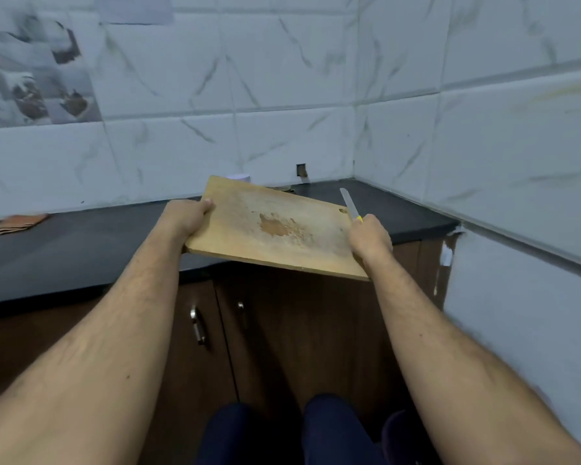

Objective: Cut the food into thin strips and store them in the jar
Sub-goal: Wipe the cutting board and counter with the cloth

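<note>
I hold the wooden cutting board (275,229) up off the dark countertop (81,243), tilted, its far edge higher. It is the biggest thing in hand: stiff, flat, and I judge it moderately heavy, so gripping opposite short edges suits it; one-handed it would likely tip. My left hand (187,218) is curled round its left edge, thumb on top. The board's face carries only an orange-brown stain and pale scuffing; no food lies on it.

My right hand (371,238) is closed round the yellow handle of a knife (349,204), blade pointing up and away, and it seems to steady the board's right edge too, though I cannot tell how the fingers share the two. The knife looks light and thin, so a firm grip near the handle's top would keep it from slipping.

Behind the board's far edge peeks a white rounded top (239,177), perhaps the jar's lid; I cannot tell, nor see any contents. The food itself is not in view.
</note>
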